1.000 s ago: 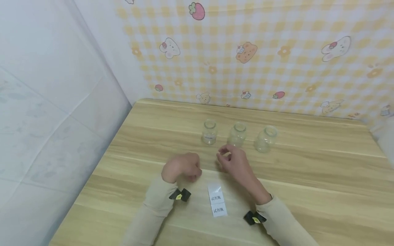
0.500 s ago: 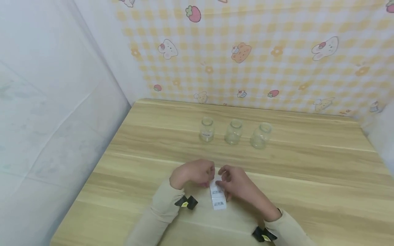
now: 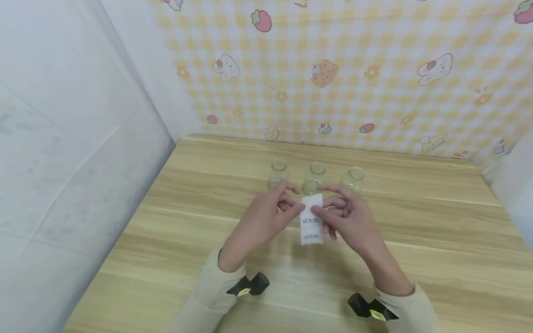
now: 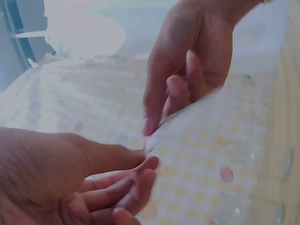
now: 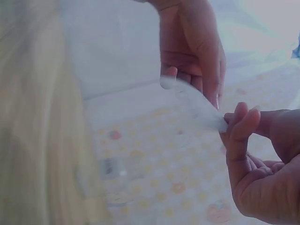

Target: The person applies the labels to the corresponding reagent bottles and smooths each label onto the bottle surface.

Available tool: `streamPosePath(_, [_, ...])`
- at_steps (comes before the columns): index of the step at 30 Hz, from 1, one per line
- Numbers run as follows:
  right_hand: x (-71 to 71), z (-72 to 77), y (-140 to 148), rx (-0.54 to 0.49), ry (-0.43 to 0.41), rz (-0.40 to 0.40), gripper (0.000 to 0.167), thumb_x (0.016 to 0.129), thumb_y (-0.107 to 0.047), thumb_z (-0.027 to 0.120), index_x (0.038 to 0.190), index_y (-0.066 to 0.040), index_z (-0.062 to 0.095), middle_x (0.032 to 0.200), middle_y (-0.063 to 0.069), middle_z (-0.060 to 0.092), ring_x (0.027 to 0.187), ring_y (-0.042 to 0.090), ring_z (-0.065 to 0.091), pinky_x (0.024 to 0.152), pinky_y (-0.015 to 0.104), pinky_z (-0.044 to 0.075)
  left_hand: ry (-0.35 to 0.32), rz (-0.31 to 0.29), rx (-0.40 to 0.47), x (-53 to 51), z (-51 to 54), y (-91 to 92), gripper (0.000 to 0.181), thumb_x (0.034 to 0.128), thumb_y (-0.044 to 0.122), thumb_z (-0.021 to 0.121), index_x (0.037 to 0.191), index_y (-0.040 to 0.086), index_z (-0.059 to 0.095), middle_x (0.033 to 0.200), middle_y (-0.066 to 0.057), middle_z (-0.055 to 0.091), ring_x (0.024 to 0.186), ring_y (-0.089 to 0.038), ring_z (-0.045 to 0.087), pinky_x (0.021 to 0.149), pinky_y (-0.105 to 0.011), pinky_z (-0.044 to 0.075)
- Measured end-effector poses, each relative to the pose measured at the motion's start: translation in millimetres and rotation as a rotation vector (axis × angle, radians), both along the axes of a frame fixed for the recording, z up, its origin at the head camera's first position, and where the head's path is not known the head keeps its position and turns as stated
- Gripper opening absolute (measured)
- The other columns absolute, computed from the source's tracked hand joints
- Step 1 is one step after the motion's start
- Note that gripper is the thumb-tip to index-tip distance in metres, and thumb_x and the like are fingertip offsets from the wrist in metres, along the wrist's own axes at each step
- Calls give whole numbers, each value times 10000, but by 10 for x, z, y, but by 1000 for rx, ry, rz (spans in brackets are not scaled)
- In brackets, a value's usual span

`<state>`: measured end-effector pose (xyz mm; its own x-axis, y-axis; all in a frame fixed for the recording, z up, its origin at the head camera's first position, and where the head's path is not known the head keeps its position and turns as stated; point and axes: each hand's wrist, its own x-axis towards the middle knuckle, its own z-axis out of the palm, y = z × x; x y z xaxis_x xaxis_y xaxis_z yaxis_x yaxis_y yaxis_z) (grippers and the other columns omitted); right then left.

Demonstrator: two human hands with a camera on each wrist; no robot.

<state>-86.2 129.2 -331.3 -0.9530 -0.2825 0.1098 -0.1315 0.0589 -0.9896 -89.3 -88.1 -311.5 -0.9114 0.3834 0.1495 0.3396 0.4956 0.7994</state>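
A white strip of printed labels (image 3: 311, 229) is held up off the table, hanging in front of the jars. My left hand (image 3: 264, 212) pinches its upper left edge between thumb and forefinger. At the upper right, my right hand (image 3: 351, 224) grips the strip with the thumb on the printed side. Seen from the left wrist, the label strip (image 4: 176, 124) is edge-on and blurred, and both hands' fingertips meet close together on one end. The right wrist view shows the strip (image 5: 197, 103) curving away from the pinching fingers.
Three clear glass jars stand in a row behind the hands: the left jar (image 3: 278, 171) bears a small label, then come a middle jar (image 3: 313, 178) and a right jar (image 3: 354, 178). They rest on a wood-grain table (image 3: 200, 185) against a checked yellow cloth (image 3: 350, 101).
Both hands came together over the label strip lying on the table, took hold of it and lifted it toward the jars. The jars have stayed in place.
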Motion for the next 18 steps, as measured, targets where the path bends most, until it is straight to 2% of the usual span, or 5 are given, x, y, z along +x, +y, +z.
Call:
streamPosePath(3, [92,143,24,-74,61,-45,384,949,57,697,1310,-16,588,882,58,747,470,132,548,377,252,440,65,9,122,95,121,50,240,1013,168,688,1223,86,607,927,39,770,764,-78,633,677,-258,497])
streamPosePath(7, [193,246,23,-133,109,-76,353,942,71,699,1275,-22,621,872,75,741,461,160,552,375,268,446,63,38,255,195,247,86,214,984,144,719,1180,120,635,925,65,775,806,-58,659,661,-233,448])
streamPosePath(10, [231,280,30,-150,130,-51,353,944,92,681,1277,-3,617,879,90,742,458,163,557,370,276,444,68,65,333,228,289,92,211,966,113,734,1157,118,644,901,53,775,781,-89,667,648,-223,429])
streamPosePath(15, [264,319,87,-89,120,19,249,955,88,660,1198,33,666,816,77,726,479,152,550,372,277,420,150,112,450,230,302,67,143,959,63,727,1082,86,657,850,13,753,689,-154,656,625,-232,437])
streamPosePath(18, [275,337,117,-1,102,18,133,957,44,683,1085,49,717,722,63,688,496,147,546,388,274,408,189,126,461,217,293,61,90,959,67,728,1033,84,678,854,16,745,689,-151,653,621,-232,421])
